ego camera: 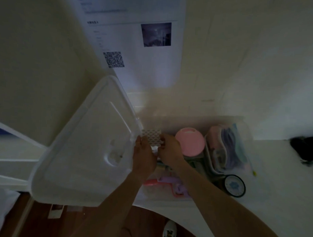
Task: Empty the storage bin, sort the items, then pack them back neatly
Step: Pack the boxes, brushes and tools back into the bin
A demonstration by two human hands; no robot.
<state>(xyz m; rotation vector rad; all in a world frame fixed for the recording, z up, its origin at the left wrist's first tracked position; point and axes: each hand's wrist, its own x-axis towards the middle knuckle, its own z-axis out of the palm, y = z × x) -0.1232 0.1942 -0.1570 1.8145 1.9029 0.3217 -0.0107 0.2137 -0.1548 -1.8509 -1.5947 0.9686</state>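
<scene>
A clear plastic storage bin point(247, 132) stands on a white table, with its translucent lid point(83, 151) lying to its left. Both hands hold a small white lattice-patterned piece point(151, 135) over the bin's left end. My left hand point(144, 153) pinches its left edge and my right hand point(169, 147) pinches its right edge. Inside the bin lie a round pink container point(189, 141), a pink and purple pouch point(225, 149), a round dark-rimmed item point(235, 185) and a lilac and pink tool point(167, 184).
A printed sheet with a QR code point(113, 59) and a photo lies on the table behind the bin. A dark object point(305, 150) sits at the right edge. The table's curved front edge gives way to brown floor, where a white shoe point(169, 230) shows.
</scene>
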